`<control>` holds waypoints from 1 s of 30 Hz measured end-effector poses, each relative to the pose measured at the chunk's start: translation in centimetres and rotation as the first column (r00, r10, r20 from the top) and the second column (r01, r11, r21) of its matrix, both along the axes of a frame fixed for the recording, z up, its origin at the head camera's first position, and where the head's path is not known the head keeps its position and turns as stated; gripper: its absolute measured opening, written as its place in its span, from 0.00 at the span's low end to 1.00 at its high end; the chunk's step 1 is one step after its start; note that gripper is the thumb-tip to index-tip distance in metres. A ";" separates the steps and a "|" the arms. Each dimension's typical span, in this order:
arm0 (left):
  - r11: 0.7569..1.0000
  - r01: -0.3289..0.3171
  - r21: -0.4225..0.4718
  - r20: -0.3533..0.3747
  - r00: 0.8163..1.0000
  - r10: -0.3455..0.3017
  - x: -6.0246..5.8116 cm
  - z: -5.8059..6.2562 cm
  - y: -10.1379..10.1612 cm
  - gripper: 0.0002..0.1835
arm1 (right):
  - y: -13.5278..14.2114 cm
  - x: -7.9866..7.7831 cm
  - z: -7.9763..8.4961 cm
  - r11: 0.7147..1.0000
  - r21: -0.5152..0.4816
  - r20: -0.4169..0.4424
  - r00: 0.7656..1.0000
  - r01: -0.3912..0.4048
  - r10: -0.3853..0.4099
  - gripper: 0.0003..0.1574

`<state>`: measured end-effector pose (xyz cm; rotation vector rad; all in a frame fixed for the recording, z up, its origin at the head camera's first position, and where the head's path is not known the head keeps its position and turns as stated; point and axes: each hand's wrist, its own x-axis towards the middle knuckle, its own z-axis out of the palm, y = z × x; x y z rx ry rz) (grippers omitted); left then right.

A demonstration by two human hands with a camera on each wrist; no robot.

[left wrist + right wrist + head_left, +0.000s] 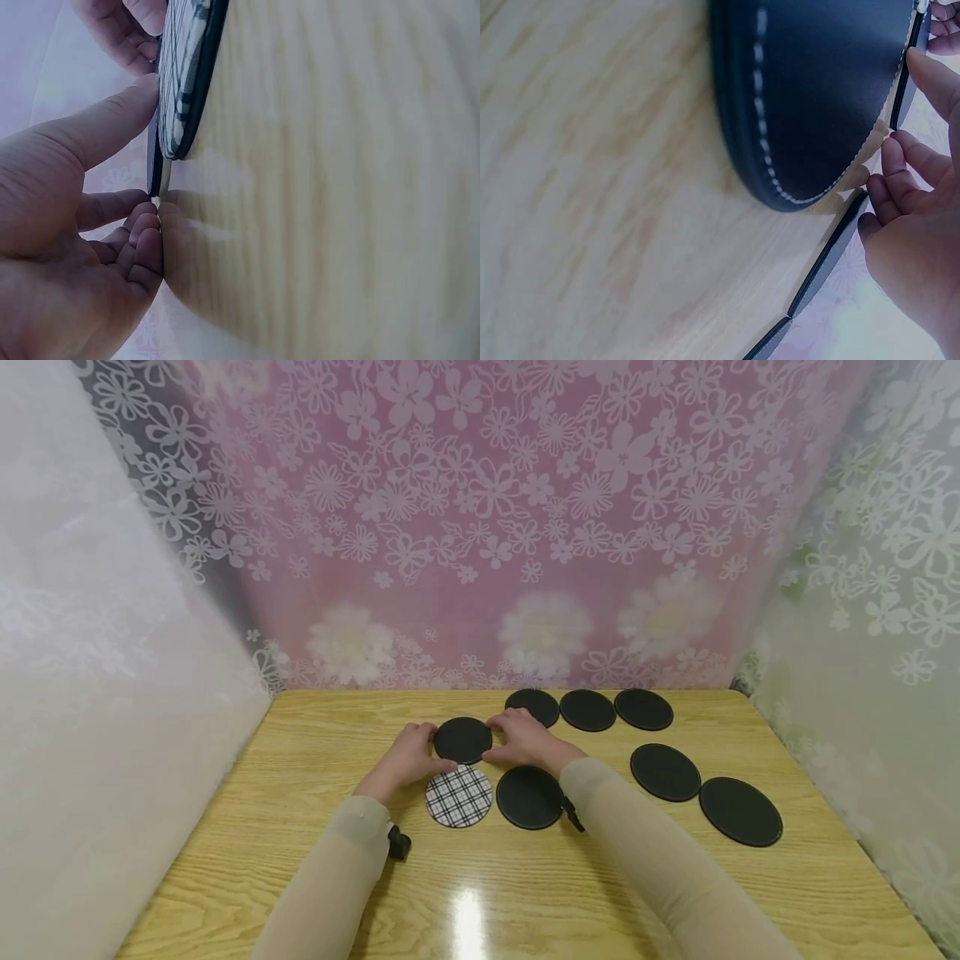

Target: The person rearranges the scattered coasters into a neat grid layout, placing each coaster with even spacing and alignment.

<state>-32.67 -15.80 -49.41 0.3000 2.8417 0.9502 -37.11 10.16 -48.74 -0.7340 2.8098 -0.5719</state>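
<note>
In the head view a round black coaster (pixel 462 741) lies on the table between both hands. My left hand (pixel 408 757) holds its left side, thumb at the near edge and forefinger at the left rim. From the right, my right hand (pixel 525 742) holds the opposite rim between thumb and fingers. Just nearer lies a plaid black-and-white coaster (pixel 458 796), close to the left thumb. Beside that is another black coaster (pixel 529 798), below the right hand; its pale edge stitching shows in the right wrist view.
Along the table's back edge lie three black coasters (pixel 588 710) in a row, the leftmost partly behind the right hand. Two more black coasters (pixel 666 772) lie to the right. Flowered cloth (pixel 495 527) hangs behind the wooden table (pixel 300 777) and at its sides.
</note>
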 end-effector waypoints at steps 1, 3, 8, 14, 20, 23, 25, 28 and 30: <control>1.000 -0.001 0.000 0.000 1.000 0.001 0.0 -0.1 0.0 0.45 | 0.0 0.0 0.1 1.000 0.000 0.003 1.000 0.000 0.000 0.44; 1.000 -0.003 0.001 -0.001 1.000 0.003 0.0 -0.2 -0.1 0.46 | 0.0 0.1 0.1 1.000 -0.005 0.010 1.000 -0.003 0.003 0.44; 1.000 -0.009 0.008 -0.002 1.000 0.009 0.1 -0.3 -0.1 0.47 | 0.4 -1.1 -1.3 0.999 -0.029 -0.012 1.000 -0.029 0.028 0.46; 1.000 -0.018 0.012 0.000 1.000 0.018 0.5 -0.2 0.0 0.46 | 0.6 -2.0 -2.5 0.998 -0.031 -0.023 0.999 -0.046 0.046 0.47; 1.000 -0.026 0.011 -0.006 1.000 0.026 0.8 0.0 0.2 0.45 | 0.2 -0.4 -0.8 1.000 -0.004 -0.008 1.000 -0.027 0.027 0.44; 1.000 -0.028 0.007 -0.001 1.000 0.028 0.8 -0.1 0.2 0.45 | 0.6 -1.4 -2.3 0.999 -0.030 -0.017 0.999 -0.043 0.042 0.46; 1.000 -0.028 -0.002 -0.002 1.000 0.028 0.8 -0.2 0.2 0.45 | 0.8 -2.3 -3.5 0.998 -0.042 -0.021 0.999 -0.047 0.046 0.47; 1.000 -0.026 -0.012 -0.007 1.000 0.026 0.7 -0.3 0.2 0.45 | 1.1 -3.8 -5.4 0.997 -0.056 -0.045 0.997 -0.058 0.055 0.49; 1.000 -0.026 -0.016 -0.009 1.000 0.026 0.7 -0.4 0.2 0.45 | 0.8 -3.6 -5.0 0.998 -0.039 -0.040 0.998 -0.050 0.048 0.48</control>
